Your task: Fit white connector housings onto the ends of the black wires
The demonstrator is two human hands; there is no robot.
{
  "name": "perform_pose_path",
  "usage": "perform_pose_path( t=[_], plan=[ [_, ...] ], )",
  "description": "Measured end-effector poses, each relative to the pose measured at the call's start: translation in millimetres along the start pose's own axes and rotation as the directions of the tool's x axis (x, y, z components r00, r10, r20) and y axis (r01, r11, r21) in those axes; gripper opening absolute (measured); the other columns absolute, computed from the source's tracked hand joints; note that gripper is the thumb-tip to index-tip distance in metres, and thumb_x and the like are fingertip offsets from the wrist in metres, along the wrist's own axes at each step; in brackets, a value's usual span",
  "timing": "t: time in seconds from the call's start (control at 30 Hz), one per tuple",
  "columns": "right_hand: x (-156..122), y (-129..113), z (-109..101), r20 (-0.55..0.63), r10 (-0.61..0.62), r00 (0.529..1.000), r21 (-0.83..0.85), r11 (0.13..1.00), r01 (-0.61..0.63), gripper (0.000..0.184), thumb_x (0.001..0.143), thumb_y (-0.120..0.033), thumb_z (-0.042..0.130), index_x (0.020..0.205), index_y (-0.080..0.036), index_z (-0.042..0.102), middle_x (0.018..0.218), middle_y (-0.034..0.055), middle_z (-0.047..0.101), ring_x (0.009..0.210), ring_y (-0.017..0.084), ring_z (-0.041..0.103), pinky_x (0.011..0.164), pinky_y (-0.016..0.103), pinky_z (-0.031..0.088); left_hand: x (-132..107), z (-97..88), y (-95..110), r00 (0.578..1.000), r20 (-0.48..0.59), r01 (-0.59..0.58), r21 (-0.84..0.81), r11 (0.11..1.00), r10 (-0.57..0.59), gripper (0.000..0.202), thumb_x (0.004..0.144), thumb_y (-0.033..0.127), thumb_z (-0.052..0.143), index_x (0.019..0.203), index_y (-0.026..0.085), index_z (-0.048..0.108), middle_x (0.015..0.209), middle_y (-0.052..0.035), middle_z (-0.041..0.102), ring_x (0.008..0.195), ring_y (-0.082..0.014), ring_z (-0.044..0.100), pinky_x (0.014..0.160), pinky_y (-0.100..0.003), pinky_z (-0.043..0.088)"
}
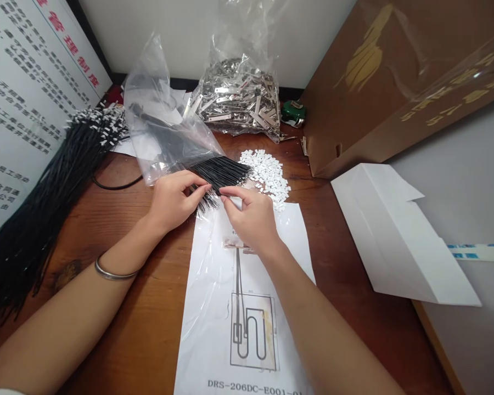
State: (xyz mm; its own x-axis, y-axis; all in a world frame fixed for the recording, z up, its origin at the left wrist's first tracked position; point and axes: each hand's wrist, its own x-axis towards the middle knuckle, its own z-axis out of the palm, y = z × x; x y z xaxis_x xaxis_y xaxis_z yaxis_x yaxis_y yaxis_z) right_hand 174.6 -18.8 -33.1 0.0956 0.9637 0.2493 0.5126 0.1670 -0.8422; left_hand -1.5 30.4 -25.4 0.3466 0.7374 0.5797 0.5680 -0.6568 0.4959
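My left hand (173, 200) is closed in a pinch, thumb against forefinger, over the bundle of thin black wires (224, 171). Facing it, my right hand (253, 216) pinches too, its fingertips almost meeting the left ones. What sits between the fingertips is too small to make out against the dark wires. The bundle sticks out of a clear plastic bag (148, 126), its pale tips pointing right. Just beyond my right hand lies a heap of small white connector housings (267, 175). Under my right hand rests a paper sheet (206, 307) with a printed wiring drawing.
A large bundle of black wires with white ends (45, 203) lies on the left. At the back stand a bag of flat metal pieces (239, 101) and a green tape measure (293, 113). A brown box (379, 82) and a folded white box (399, 241) flank the right.
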Motion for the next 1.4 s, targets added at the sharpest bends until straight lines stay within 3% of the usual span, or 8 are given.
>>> perform_pose_path(
  t=[0.2, 0.4, 0.57, 0.77, 0.97, 1.2, 1.27, 1.4],
  plan=[
    [1.0, 1.6, -2.7, 0.092, -0.017, 0.996, -0.028, 0.999, 0.020, 0.026, 0.086, -0.019, 0.062, 0.104, -0.020, 0.080, 0.098, 0.0047, 0.081, 0.090, 0.023, 0.074, 0.087, 0.039, 0.057, -1.9, 0.2, 1.3, 0.988, -0.007, -0.152, -0.016, 0.988, 0.152, 0.014, 0.090, 0.023, 0.067, 0.080, 0.016, 0.074, 0.079, -0.0047, 0.076, 0.068, -0.0143, 0.068, 0.063, -0.025, 0.051],
    [2.0, 3.5, -3.0, 0.104, -0.026, 0.994, -0.001, 1.000, 0.026, 0.026, 0.086, -0.017, 0.061, 0.102, -0.022, 0.080, 0.102, 0.0031, 0.081, 0.094, 0.023, 0.075, 0.089, 0.040, 0.057, -1.3, -0.2, 7.5, 0.933, -0.011, -0.359, -0.068, 0.931, 0.359, 0.011, 0.091, 0.020, 0.066, 0.083, 0.015, 0.071, 0.079, -0.0050, 0.075, 0.070, -0.0125, 0.070, 0.061, -0.021, 0.053],
    [2.0, 4.7, -1.1, 0.077, -0.081, 0.994, 0.075, 0.994, 0.075, 0.025, 0.084, -0.017, 0.064, 0.104, -0.022, 0.078, 0.107, 0.0035, 0.080, 0.099, 0.023, 0.073, 0.090, 0.041, 0.057, -0.8, -0.2, 10.0, 0.919, -0.036, -0.393, -0.100, 0.914, 0.392, 0.006, 0.091, 0.017, 0.067, 0.086, 0.016, 0.070, 0.081, -0.0044, 0.074, 0.072, -0.0115, 0.070, 0.061, -0.019, 0.054],
    [1.1, 5.4, 0.5, 0.029, -0.203, 0.979, 0.153, 0.968, 0.197, 0.024, 0.084, -0.011, 0.063, 0.100, -0.021, 0.078, 0.104, 0.0050, 0.077, 0.096, 0.020, 0.070, 0.084, 0.038, 0.057, -1.6, 2.1, 5.2, 0.926, -0.045, -0.379, -0.102, 0.920, 0.376, 0.005, 0.091, 0.017, 0.067, 0.088, 0.016, 0.071, 0.083, -0.0044, 0.073, 0.073, -0.0115, 0.069, 0.063, -0.020, 0.055],
    [2.1, 6.5, -0.6, 0.042, -0.224, 0.974, 0.163, 0.963, 0.214, 0.023, 0.086, -0.012, 0.062, 0.096, -0.023, 0.079, 0.092, 0.0018, 0.078, 0.086, 0.017, 0.070, 0.080, 0.034, 0.056, -1.0, 2.7, 3.6, 0.932, -0.058, -0.363, -0.128, 0.923, 0.359, 0.005, 0.090, 0.019, 0.069, 0.088, 0.016, 0.072, 0.082, -0.0047, 0.071, 0.071, -0.0119, 0.066, 0.062, -0.021, 0.053],
    [1.4, 1.7, -6.3, 0.295, -0.108, 0.950, 0.275, 0.961, 0.024, 0.032, 0.092, -0.019, 0.058, 0.120, -0.025, 0.072, 0.119, 0.0030, 0.076, 0.111, 0.020, 0.071, 0.097, 0.038, 0.056, -0.3, -2.9, 9.0, 0.975, 0.036, -0.212, -0.135, 0.968, 0.218, 0.013, 0.092, 0.024, 0.065, 0.085, 0.016, 0.073, 0.077, -0.0048, 0.073, 0.065, -0.0122, 0.064, 0.058, -0.023, 0.049],
    [1.3, 3.1, -5.0, 0.294, -0.087, 0.952, 0.301, 0.953, -0.006, 0.032, 0.092, -0.019, 0.058, 0.121, -0.025, 0.071, 0.120, 0.0033, 0.076, 0.113, 0.020, 0.071, 0.100, 0.039, 0.056, -1.0, -3.9, 9.9, 0.980, 0.045, -0.184, -0.144, 0.972, 0.192, 0.012, 0.090, 0.029, 0.068, 0.090, 0.017, 0.073, 0.079, -0.0042, 0.074, 0.063, -0.0115, 0.063, 0.057, -0.023, 0.049],
    [2.1, 5.4, -1.1, 0.215, -0.025, 0.976, 0.318, 0.947, -0.046, 0.025, 0.089, -0.020, 0.062, 0.111, -0.022, 0.074, 0.115, 0.0056, 0.077, 0.109, 0.021, 0.073, 0.097, 0.038, 0.058, -2.3, -4.5, 8.2, 0.994, 0.031, -0.094, -0.178, 0.980, 0.101, 0.039, 0.082, 0.032, 0.074, 0.117, 0.017, 0.065, 0.091, -0.0062, 0.076, 0.071, -0.0147, 0.067, 0.067, -0.026, 0.055]
  ],
)
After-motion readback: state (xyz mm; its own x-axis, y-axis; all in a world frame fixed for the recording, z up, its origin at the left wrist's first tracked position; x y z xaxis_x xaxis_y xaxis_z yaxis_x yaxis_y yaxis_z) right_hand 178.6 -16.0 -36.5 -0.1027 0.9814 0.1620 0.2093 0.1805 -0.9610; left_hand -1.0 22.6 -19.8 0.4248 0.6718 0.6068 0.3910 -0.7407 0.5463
